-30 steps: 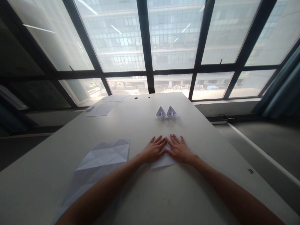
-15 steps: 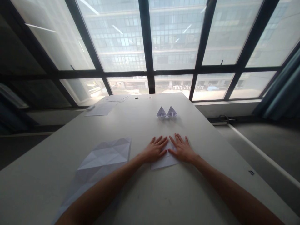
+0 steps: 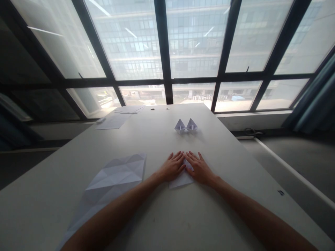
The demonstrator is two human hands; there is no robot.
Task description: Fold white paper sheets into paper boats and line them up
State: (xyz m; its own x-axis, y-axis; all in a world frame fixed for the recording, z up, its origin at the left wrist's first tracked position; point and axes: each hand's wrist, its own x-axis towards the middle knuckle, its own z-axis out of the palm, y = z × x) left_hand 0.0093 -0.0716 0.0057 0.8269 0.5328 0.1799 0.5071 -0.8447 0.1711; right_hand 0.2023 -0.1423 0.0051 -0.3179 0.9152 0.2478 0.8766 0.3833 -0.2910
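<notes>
My left hand (image 3: pixel 171 167) and my right hand (image 3: pixel 198 168) lie flat, fingers stretched out, on a small folded white paper (image 3: pixel 180 179) in the middle of the grey table (image 3: pixel 199 216). Their fingertips almost meet over the paper's far point. Most of the paper is hidden under the palms; only its near edge shows. Two small folded paper shapes (image 3: pixel 186 126) stand side by side a little farther away.
A large creased white sheet (image 3: pixel 115 174) lies to the left of my left arm. More flat sheets (image 3: pixel 115 121) lie at the table's far left corner. Beyond the table's far edge is a wall of windows; floor drops away on the right.
My right hand slid left along the paper, back toward the left hand, after spreading away half a second ago. My left hand barely moved.
</notes>
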